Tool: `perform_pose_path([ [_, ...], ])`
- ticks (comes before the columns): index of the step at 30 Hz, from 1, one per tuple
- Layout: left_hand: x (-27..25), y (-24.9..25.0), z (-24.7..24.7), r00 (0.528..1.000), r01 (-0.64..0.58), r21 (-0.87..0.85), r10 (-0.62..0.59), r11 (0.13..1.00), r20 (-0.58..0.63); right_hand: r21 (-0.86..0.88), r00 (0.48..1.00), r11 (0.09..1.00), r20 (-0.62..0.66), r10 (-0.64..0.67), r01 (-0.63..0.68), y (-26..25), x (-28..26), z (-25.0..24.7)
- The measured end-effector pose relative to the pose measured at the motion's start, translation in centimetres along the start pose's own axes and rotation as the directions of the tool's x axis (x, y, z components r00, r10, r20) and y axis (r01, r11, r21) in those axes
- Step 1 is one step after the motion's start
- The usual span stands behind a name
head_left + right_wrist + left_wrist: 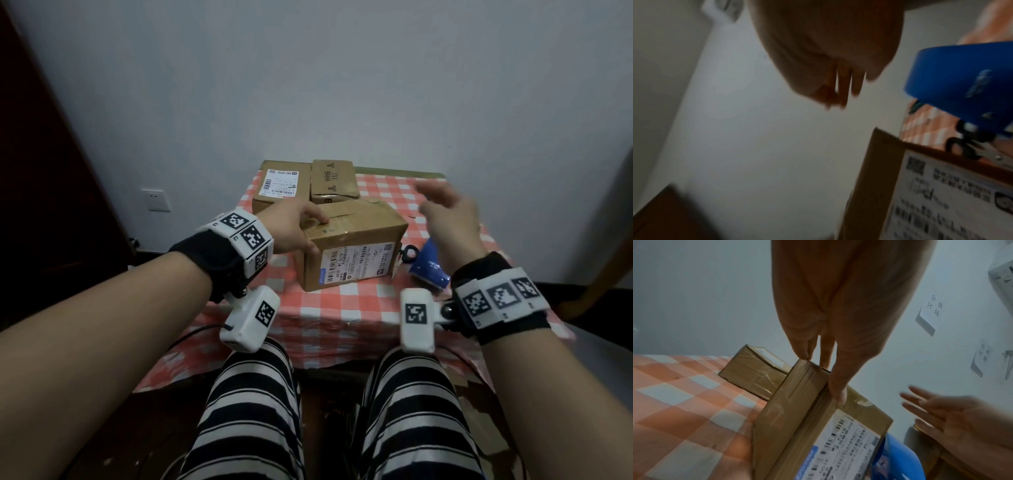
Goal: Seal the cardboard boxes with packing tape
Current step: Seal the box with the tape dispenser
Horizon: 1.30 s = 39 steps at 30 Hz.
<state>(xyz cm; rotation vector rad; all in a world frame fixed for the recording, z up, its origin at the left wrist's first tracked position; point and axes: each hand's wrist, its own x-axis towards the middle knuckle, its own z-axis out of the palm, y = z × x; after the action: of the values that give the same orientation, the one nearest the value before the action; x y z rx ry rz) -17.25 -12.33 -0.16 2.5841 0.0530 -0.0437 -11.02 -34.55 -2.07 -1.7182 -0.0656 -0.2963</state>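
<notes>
The nearest cardboard box (356, 246), labelled on its front, stands mid-table under old tape. My left hand (310, 233) grips its top left corner, fingers over the top, thumb on the side. In the left wrist view the left hand (824, 374) pinches that box (797, 415) at its edge. My right hand (435, 205) hovers open and empty, blurred, above the table right of the box; the right hand (838, 92) also shows with straight fingers. A blue tape dispenser (430, 267) lies on the cloth under my right forearm, the same dispenser (962, 78) beside the box (879, 178).
Two more cardboard boxes stand at the back: one labelled (281, 188) on the left, one printed BAHA (334, 181) beside it. Black-handled scissors (409, 253) lie between the near box and the dispenser. A red-and-white checked cloth (342, 308) covers the small table against the wall.
</notes>
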Motion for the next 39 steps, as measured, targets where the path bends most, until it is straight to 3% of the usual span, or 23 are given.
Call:
perform_pose_path([
  [2, 0.0, 0.0, -0.3, 0.999, 0.001, 0.026, -0.003, 1.000, 0.048, -0.073, 0.974, 0.992, 0.209, -0.086, 0.103, -0.8, -0.7, 1.6],
  [4, 0.0, 0.1, -0.6, 0.996, 0.007, 0.046, -0.011, 0.999, 0.085, -0.099, 0.936, 0.984, 0.334, -0.107, 0.147, -1.2, -0.9, 3.0],
  [10, 0.5, 0.2, -1.0, 0.993, 0.027, 0.074, -0.035, 0.997, 0.109, -0.247, 0.836, 0.945, 0.547, -0.045, 0.213, -0.5, -1.0, 4.5],
  [18, 2.0, 0.1, -0.8, 0.990, 0.030, 0.102, -0.044, 0.994, 0.134, -0.330, 0.850, 0.922, 0.526, 0.001, 0.203, -0.2, -0.6, 4.2],
  [25, 2.8, -0.5, -0.7, 0.992, 0.050, 0.075, -0.058, 0.996, 0.110, -0.350, 0.829, 0.918, 0.558, 0.043, 0.188, 0.0, 0.0, 3.7],
  [30, 2.9, -0.9, -1.1, 0.979, 0.086, 0.072, -0.097, 0.994, 0.177, -0.369, 0.823, 0.913, 0.564, 0.073, 0.171, 0.0, 0.4, 3.6],
  [34, 2.6, -1.0, -1.2, 0.979, 0.082, 0.083, -0.096, 0.993, 0.180, -0.330, 0.776, 0.941, 0.612, 0.152, 0.075, -0.1, 0.7, 3.4],
  [37, 2.6, -0.9, -1.2, 0.980, 0.074, 0.117, -0.094, 0.990, 0.175, -0.284, 0.816, 0.959, 0.557, 0.152, 0.015, -0.6, 0.4, 3.9],
  [39, 2.5, -0.8, -1.2, 0.981, 0.078, 0.145, -0.102, 0.986, 0.165, -0.282, 0.857, 0.958, 0.505, 0.103, 0.052, -0.6, 0.0, 4.4],
])
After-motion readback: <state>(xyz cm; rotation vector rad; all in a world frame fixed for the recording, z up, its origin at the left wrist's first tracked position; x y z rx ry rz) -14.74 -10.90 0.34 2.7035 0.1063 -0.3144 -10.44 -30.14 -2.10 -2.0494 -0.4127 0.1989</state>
